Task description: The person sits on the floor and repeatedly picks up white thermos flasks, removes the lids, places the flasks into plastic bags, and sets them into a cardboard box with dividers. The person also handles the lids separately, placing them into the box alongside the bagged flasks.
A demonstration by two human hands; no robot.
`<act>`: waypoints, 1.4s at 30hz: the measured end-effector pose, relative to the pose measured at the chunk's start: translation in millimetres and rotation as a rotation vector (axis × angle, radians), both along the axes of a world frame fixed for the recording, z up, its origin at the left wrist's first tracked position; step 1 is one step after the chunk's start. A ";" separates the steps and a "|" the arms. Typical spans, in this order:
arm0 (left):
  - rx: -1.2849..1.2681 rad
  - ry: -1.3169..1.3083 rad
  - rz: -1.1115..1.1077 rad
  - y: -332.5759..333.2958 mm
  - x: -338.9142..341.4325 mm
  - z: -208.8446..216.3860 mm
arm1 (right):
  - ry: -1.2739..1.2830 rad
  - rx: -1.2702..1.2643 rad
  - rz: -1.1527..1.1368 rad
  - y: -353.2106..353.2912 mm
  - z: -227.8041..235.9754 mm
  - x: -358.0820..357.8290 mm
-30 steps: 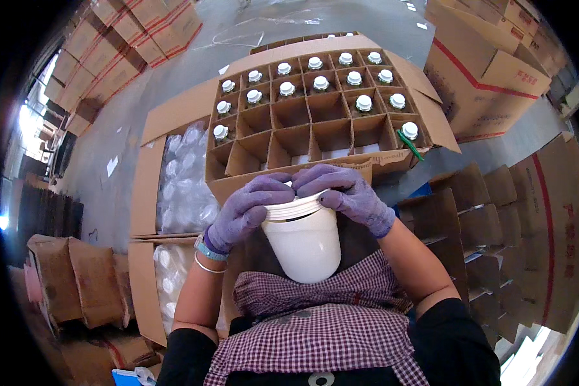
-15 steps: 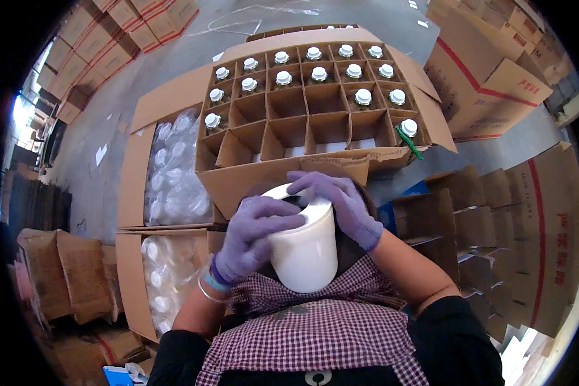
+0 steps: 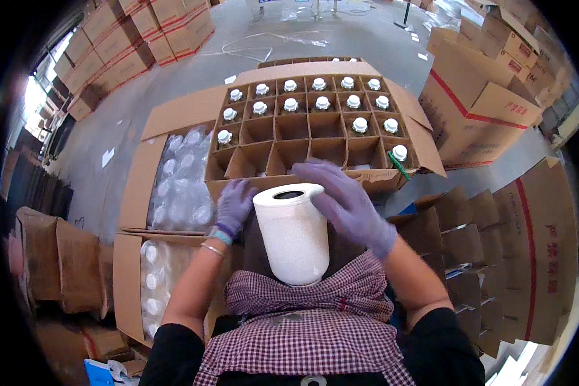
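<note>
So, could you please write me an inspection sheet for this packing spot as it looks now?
Surface: grey concrete floor; no table seen.
Job's things: white jar, mouth open, no lid on it; divided carton with capped bottles in the far cells, near cells unfilled.
Clutter: cartons of clear bagged bottles on the left; flat dividers on the right.
Hands: left hand on the jar's side, right hand at its rim; both in purple gloves.
Cables: thin white strands on the floor, kind unclear.
Surroundings: stacked sealed cartons all around.
</note>
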State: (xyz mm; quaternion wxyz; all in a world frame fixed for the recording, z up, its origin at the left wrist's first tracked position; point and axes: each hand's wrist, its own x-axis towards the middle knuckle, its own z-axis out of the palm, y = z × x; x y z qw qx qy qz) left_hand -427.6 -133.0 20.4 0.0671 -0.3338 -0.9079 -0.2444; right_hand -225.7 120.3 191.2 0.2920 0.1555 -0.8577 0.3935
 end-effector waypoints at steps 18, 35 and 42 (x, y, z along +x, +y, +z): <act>0.483 -0.411 -0.298 -12.8 169.6 96.5 | -0.063 0.095 0.854 -44.0 57.4 44.4; 0.482 -1.111 -0.279 -28.4 132.7 96.1 | -0.758 0.264 -0.341 167.2 12.1 0.8; 0.105 -1.366 -0.977 43.4 86.5 93.5 | -0.289 0.432 0.478 26.4 128.1 83.1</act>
